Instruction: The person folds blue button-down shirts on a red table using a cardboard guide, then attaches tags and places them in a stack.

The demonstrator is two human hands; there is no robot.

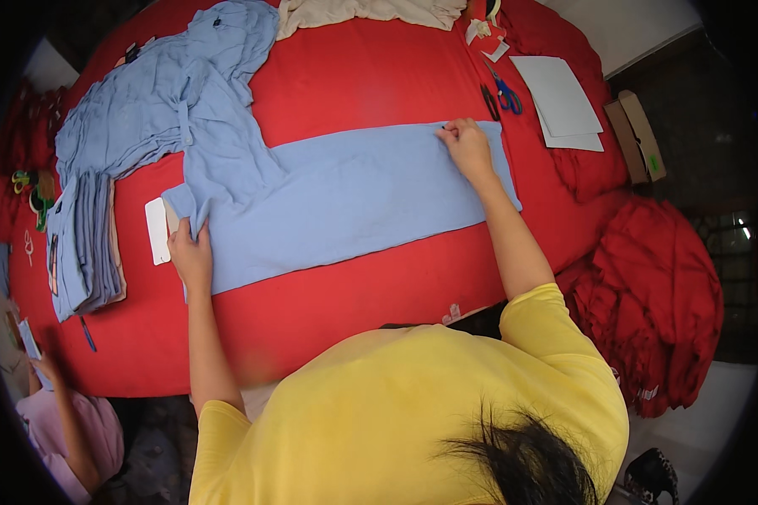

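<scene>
A light blue garment (337, 206) lies across the red-covered table, smooth on the right and bunched toward the left. My left hand (191, 252) is closed on its near left edge, with fabric gathered between thumb and fingers. At the far right edge, my right hand (466, 151) has its fingertips pinched together on the cloth; a small dark spot shows at the fingertips, too small to make out. Beside my left hand lies a white rounded card (157, 231), partly under the garment.
Left stands a stack of folded blue garments (84, 244); beyond it, a heap of blue garments (152, 101). Blue-handled scissors (507, 98), white sheets (560, 101) and a cardboard box (636, 139) are at right. Red cloth (653, 303) is piled lower right. Another person (72, 429) is at lower left.
</scene>
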